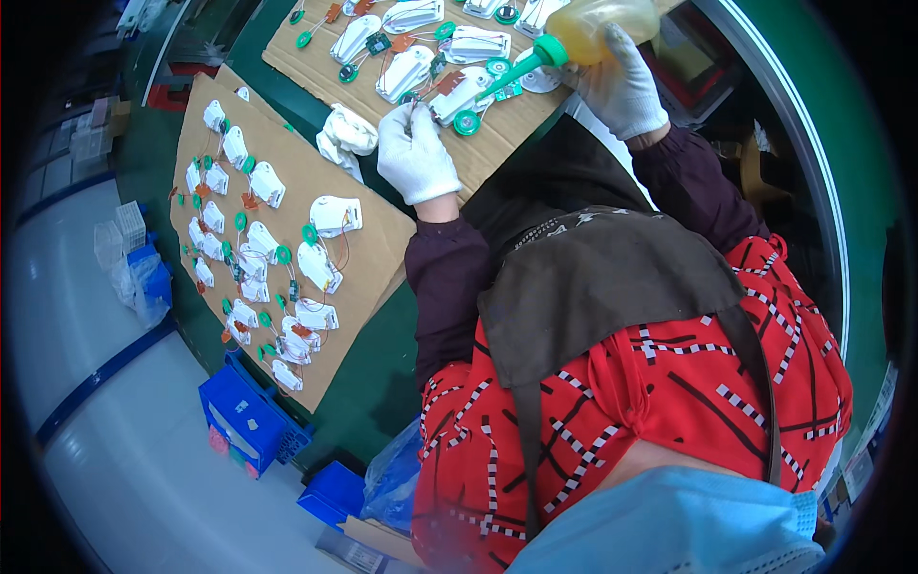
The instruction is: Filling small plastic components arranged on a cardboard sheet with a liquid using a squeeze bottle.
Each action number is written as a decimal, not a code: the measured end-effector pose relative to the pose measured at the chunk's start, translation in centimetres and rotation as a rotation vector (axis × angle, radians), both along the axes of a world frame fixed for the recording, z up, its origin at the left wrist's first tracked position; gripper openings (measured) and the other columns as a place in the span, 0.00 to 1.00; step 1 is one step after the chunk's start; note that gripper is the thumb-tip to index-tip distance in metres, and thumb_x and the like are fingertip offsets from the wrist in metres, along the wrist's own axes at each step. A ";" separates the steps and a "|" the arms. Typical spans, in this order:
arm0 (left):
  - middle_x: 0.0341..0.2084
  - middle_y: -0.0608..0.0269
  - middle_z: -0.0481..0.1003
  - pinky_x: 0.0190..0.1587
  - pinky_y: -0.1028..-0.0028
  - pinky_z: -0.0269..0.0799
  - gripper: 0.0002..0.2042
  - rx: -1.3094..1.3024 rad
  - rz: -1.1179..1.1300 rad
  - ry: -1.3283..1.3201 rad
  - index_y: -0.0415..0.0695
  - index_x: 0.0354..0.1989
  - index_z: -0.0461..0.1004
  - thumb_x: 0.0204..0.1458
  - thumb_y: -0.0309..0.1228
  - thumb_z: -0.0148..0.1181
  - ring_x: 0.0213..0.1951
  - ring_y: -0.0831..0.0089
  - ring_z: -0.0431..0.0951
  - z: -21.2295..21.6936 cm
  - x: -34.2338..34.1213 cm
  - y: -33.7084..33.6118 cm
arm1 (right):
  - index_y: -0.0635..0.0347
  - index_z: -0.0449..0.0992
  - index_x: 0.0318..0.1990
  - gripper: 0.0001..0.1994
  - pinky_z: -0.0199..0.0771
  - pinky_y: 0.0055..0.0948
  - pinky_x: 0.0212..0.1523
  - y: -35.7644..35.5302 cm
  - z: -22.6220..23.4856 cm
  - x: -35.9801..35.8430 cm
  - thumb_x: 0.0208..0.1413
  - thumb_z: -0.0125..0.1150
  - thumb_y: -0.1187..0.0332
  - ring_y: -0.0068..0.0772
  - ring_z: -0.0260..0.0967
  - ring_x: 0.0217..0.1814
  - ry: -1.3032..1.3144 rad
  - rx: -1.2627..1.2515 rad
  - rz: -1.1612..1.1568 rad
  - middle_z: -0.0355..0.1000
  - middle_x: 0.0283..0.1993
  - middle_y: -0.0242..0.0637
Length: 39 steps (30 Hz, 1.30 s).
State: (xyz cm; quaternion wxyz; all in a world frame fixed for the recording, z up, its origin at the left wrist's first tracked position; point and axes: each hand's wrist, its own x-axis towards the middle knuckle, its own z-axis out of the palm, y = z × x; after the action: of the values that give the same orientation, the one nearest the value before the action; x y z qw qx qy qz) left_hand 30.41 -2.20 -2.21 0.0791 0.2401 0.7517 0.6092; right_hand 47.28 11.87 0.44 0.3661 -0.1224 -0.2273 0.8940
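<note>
My right hand [620,91], in a white glove, is closed around a squeeze bottle [604,27] of yellowish liquid. The bottle's long green nozzle [516,75] slants down to the left, its tip at a white plastic housing [463,96] on the cardboard. At that housing's left end, the gloved fingers of my left hand [418,153] pinch its edge; the exact contact is partly hidden by the fingers. A round green part [467,122] and a small green circuit board [509,90] lie beside the housing, along with thin wires.
Several similar wired housings [408,73] cover the upper cardboard [316,53]. More lie on a second cardboard sheet [368,258] at left. A crumpled white cloth or glove [346,132] sits between the sheets. Blue bins [244,421] stand below the green table's edge.
</note>
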 end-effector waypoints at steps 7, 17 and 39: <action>0.20 0.62 0.74 0.25 0.79 0.67 0.06 0.115 0.022 -0.065 0.33 0.30 0.72 0.50 0.25 0.57 0.20 0.80 0.71 -0.3 -0.4 -0.1 | 0.60 0.60 0.57 0.35 0.70 0.30 0.47 -1.3 0.2 -1.6 0.39 0.70 0.77 0.29 0.66 0.50 -0.235 0.495 -0.207 0.68 0.48 0.35; 0.21 0.58 0.75 0.27 0.80 0.71 0.06 -0.004 0.009 0.126 0.31 0.31 0.72 0.51 0.24 0.56 0.22 0.78 0.75 -0.7 -0.3 -0.7 | 0.57 0.54 0.61 0.45 0.69 0.36 0.53 -2.9 0.9 -3.4 0.32 0.73 0.81 0.32 0.63 0.56 -0.167 0.543 -0.090 0.64 0.53 0.36; 0.20 0.58 0.75 0.26 0.80 0.70 0.07 -0.003 0.042 0.188 0.32 0.30 0.71 0.50 0.26 0.57 0.21 0.79 0.75 -1.3 -0.4 -0.9 | 0.58 0.53 0.61 0.47 0.67 0.35 0.54 -2.8 -0.7 -3.1 0.30 0.77 0.76 0.31 0.61 0.56 -0.156 0.692 -0.123 0.62 0.55 0.36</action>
State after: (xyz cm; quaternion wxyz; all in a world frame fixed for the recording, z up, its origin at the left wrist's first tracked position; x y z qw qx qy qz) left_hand 30.02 -3.09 -3.53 -0.0041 0.2801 0.7614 0.5846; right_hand 44.17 9.02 -0.28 0.4206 -0.0725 -0.5358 0.7285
